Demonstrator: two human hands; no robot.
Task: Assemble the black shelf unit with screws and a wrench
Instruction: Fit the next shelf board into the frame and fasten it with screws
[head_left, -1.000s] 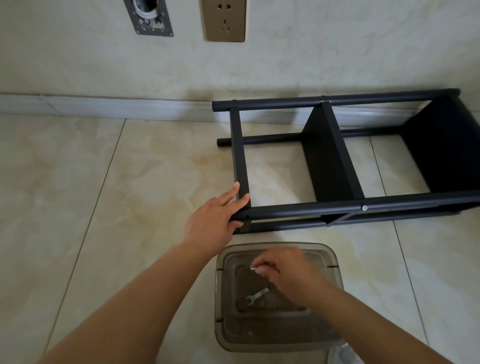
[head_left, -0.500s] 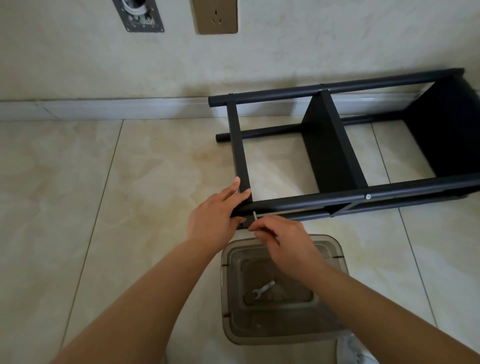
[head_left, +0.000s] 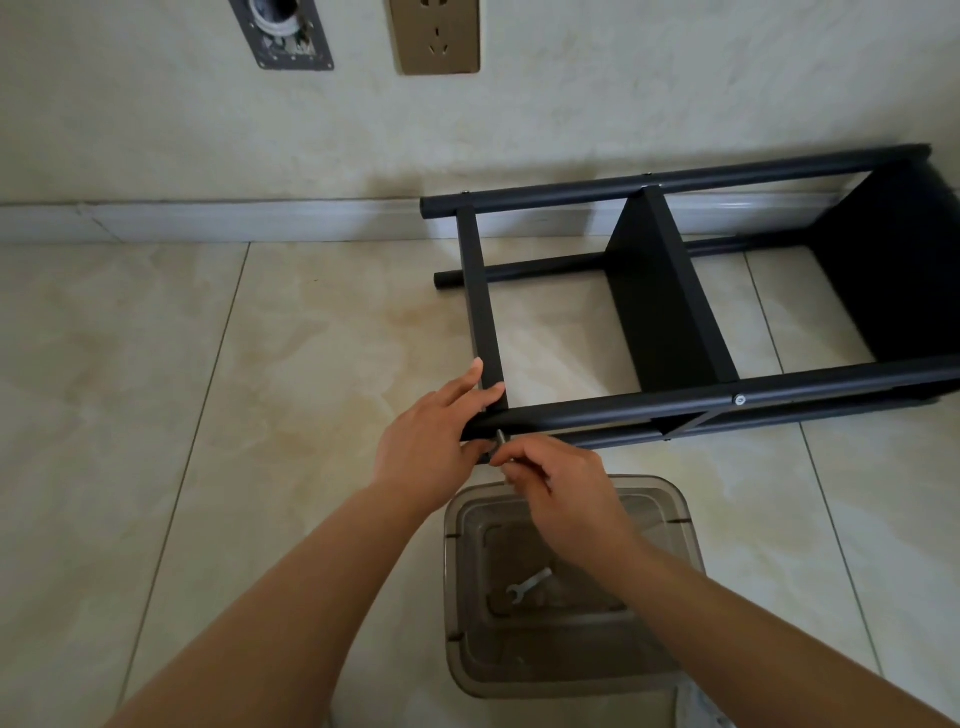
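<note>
Shelf unit (head_left: 675, 322) lies sideways, long axis left-right.

- Two arms came into the head view from the bottom edge, both bare from the frame edge to the wrists, with no sleeve showing.
- The left hand (head_left: 423, 451) wore no glove, ring or watch, and its wrist carried no band.
- The right hand (head_left: 563, 491) was likewise bare, with nothing worn on its fingers or wrist.
- The nails that showed on the left fingers (head_left: 470, 382) were short and plain, without polish.
- Of the person, only these forearms and hands were in view.
</note>
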